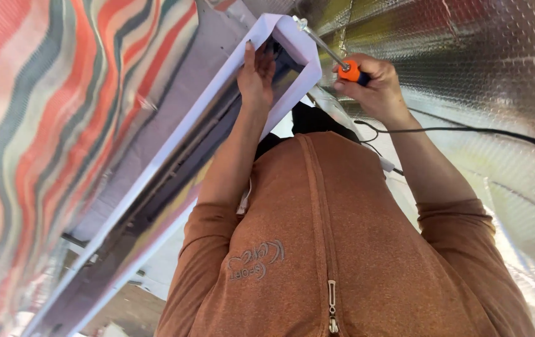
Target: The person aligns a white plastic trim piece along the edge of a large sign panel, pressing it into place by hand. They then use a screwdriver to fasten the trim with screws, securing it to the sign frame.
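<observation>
One screwdriver [333,55], orange-handled, sits clamped in the right hand [373,87], tip at the end of one white channel [217,106]. The left hand [256,75] presses flat inside it, fingers apart. One black cable [467,130] crosses foil sheeting [498,62]; striped cloth [62,112] hangs alongside.

We see a wavy striped cloth [49,106] in red, green and cream filling the left of the frame, and shiny silver bubble-foil sheeting [479,68] covering the right, brightly lit.
</observation>
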